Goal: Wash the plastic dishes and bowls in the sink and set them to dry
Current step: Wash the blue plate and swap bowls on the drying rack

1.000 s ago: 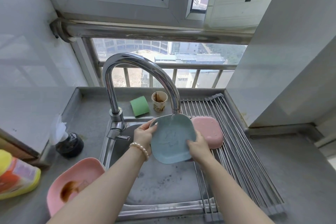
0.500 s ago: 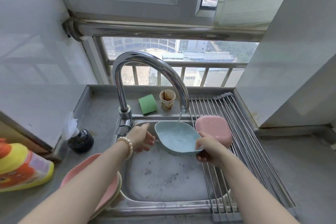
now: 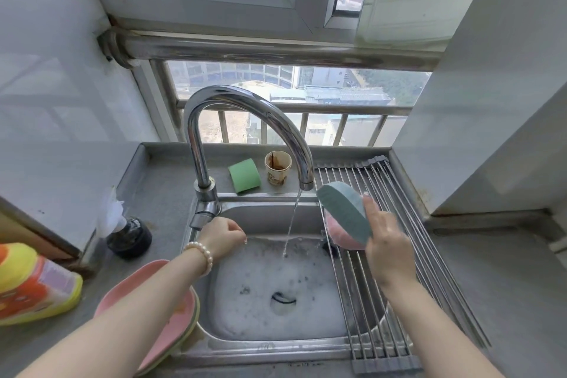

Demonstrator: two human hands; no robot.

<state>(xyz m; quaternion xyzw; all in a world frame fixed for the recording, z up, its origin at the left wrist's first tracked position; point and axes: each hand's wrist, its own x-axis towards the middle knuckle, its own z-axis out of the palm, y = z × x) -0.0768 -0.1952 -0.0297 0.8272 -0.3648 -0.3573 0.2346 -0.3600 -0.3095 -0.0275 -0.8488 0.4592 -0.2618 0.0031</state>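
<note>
My right hand [image 3: 383, 239] grips a teal plastic dish [image 3: 343, 209], tilted bottom-up over a pink dish [image 3: 339, 235] that lies upside down on the roll-up drying rack [image 3: 429, 255]. My left hand [image 3: 222, 233], with a pearl bracelet at the wrist, hangs loosely curled and holds nothing just below the tap lever, over the left rim of the sink [image 3: 276, 344]. Water runs from the tap [image 3: 245, 120] into the foamy basin. A pink dish [image 3: 171, 325] stacked on another dish sits on the counter to the left, partly under my left forearm.
A green sponge [image 3: 244, 175] and a stained paper cup [image 3: 277, 167] stand on the ledge behind the sink. A yellow and orange bottle [image 3: 33, 285] lies at far left, with a small black holder [image 3: 129, 238] near the wall. Grey counter extends to the right of the rack.
My right hand has carried the teal dish from under the tap to the rack and turned it over the pink dish. My left hand let go and dropped by the tap lever.
</note>
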